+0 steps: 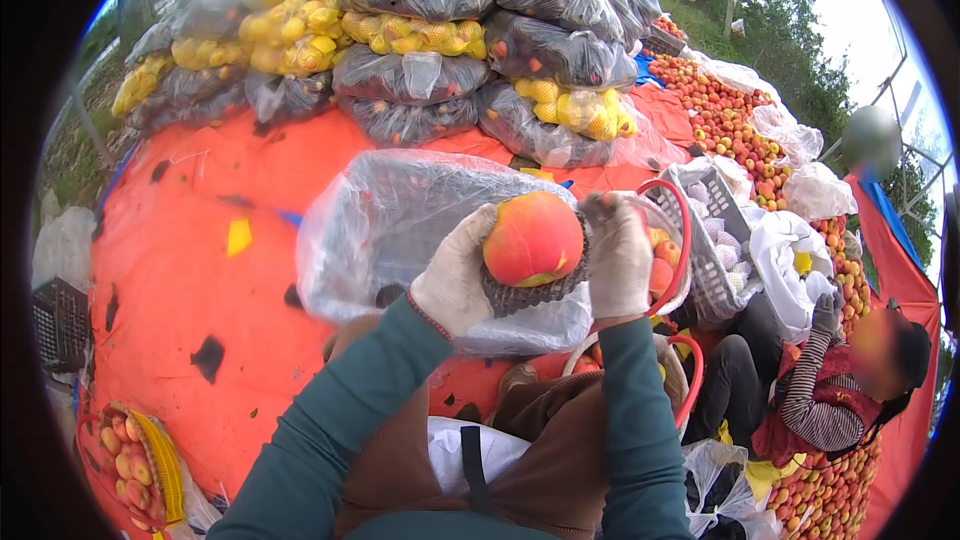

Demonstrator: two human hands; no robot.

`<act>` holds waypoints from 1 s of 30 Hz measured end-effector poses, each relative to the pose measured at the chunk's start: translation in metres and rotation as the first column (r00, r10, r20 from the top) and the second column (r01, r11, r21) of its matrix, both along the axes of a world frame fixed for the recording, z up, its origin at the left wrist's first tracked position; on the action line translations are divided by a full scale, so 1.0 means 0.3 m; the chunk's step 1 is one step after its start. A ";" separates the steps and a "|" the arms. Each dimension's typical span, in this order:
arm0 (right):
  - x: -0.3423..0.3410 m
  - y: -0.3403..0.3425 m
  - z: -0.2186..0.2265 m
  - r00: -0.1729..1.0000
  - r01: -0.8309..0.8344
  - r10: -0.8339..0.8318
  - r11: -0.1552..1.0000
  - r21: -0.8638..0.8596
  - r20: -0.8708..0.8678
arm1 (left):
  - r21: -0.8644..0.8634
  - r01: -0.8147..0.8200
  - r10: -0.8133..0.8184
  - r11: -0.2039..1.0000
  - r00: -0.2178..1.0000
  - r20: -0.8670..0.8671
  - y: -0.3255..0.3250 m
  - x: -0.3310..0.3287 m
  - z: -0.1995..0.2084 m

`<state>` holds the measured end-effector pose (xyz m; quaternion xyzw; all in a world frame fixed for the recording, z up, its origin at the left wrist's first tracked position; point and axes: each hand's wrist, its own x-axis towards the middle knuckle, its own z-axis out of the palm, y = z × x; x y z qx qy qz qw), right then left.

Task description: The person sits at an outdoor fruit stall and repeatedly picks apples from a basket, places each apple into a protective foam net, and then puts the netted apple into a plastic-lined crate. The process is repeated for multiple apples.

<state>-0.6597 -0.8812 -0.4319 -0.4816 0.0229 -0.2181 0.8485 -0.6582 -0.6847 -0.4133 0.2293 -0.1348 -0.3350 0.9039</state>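
In front of me is a large red-and-yellow apple (533,230), partly sleeved from below in a dark grey foam net (535,292). My left hand (455,280), in a whitish work glove, is closed around the apple and net from the left. On the other side my right hand (618,255), gloved too and dark at the fingertips, has its fingers bent at the net's right edge. Both hands are above a crate lined with clear plastic (345,210). A basket with a red handle (683,240) holds apples beside my right hand.
Stacked bags of netted fruit (415,70) stand at the back on an orange tarp (180,270). A grey crate (705,230) holds fruit in white nets. Loose apples (725,125) lie along the right. Another person (825,390) sits at right. An apple basket (125,460) stands lower left.
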 end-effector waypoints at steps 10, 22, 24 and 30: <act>-0.139 0.228 -0.112 0.925 -0.339 0.372 0.713 -0.614 -0.079 | -0.339 0.171 -0.183 0.925 0.983 -0.005 0.053 0.034 -0.116; -0.184 0.055 0.095 0.958 0.286 -0.278 0.917 -0.278 0.070 | 0.335 -0.095 -0.019 0.937 0.946 0.322 -0.011 0.025 0.006; -0.216 0.083 0.102 0.903 0.410 -0.212 0.690 -0.597 0.374 | 0.466 -0.292 0.030 0.835 0.870 0.491 -0.024 0.027 0.012; -0.225 0.161 0.069 0.932 0.343 0.018 0.278 -0.897 0.362 | 0.493 -0.738 0.124 0.461 0.603 0.788 -0.046 0.046 -0.033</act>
